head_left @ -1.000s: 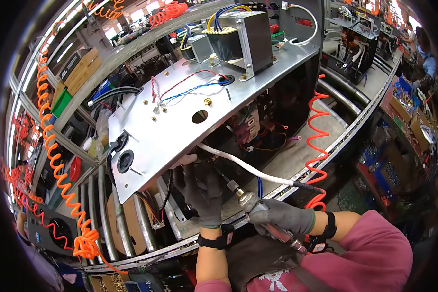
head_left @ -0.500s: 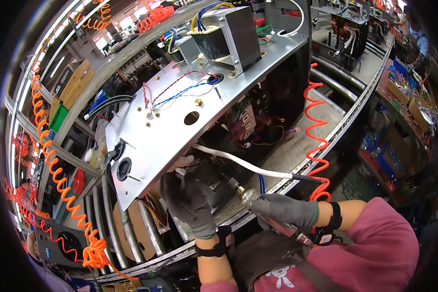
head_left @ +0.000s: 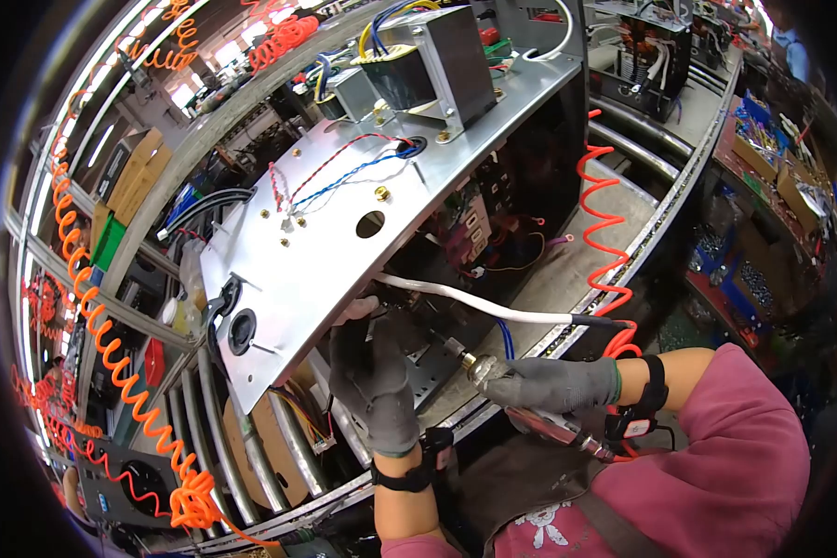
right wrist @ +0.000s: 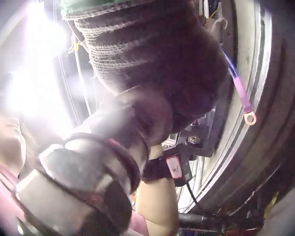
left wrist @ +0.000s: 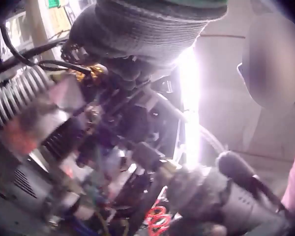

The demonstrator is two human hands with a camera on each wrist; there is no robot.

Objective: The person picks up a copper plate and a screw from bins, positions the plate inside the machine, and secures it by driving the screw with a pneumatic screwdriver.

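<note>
My right hand (head_left: 563,383), in a grey glove, grips an air screwdriver (head_left: 480,368) whose nose points up and left toward the machine. That tool's metal body (right wrist: 83,172) looms large in the right wrist view. The gloved left hand (head_left: 381,386) reaches up under the front edge of a silver metal panel (head_left: 293,270), with light fingertips showing at the edge. In the left wrist view its fingers (left wrist: 130,71) bend in among wires and dark parts; I cannot tell what they hold. A thick white cable (head_left: 479,299) comes out beside them and passes above the screwdriver.
Transformers (head_left: 456,74) stand on the panel's far end, with red and blue twisted wires (head_left: 344,177) nearer. Metal rollers (head_left: 260,456) lie below left. An orange coiled hose (head_left: 112,344) hangs at left, a red coiled hose (head_left: 604,223) at right. Parts bins (head_left: 753,288) stand far right.
The head view has shifted slightly. My left hand stays under the panel edge, and the right keeps its grip on the screwdriver, which sits slightly farther right relative to the panel.
</note>
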